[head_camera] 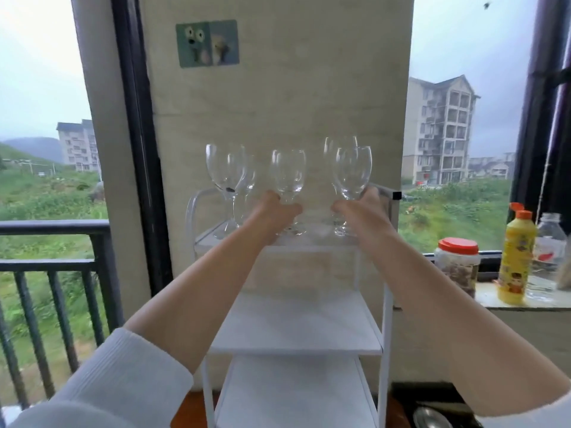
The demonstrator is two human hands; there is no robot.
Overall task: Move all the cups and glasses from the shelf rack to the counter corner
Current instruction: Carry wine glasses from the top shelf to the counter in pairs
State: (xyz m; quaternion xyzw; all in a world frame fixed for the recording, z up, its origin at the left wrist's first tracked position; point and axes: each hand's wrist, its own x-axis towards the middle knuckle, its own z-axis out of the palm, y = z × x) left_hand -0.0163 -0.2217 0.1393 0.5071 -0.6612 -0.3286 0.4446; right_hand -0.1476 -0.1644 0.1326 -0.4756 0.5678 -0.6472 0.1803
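Several clear wine glasses stand on the top tier of a white shelf rack (296,342). My left hand (273,213) is closed around the stem of the middle glass (289,176). My right hand (363,210) grips the stem of the front right glass (352,173). Behind that one stands another glass (332,149). Two more glasses (224,169) stand at the left of the tier, one behind the other. Both held glasses are upright with their feet at shelf level.
The rack's lower shelves hold nothing. To the right, a windowsill ledge (488,296) carries an orange-lidded jar (458,270), a yellow bottle (516,261) and a clear bottle (551,239). A dark railing (52,261) runs at the left. A metal pot (432,418) shows at the bottom right.
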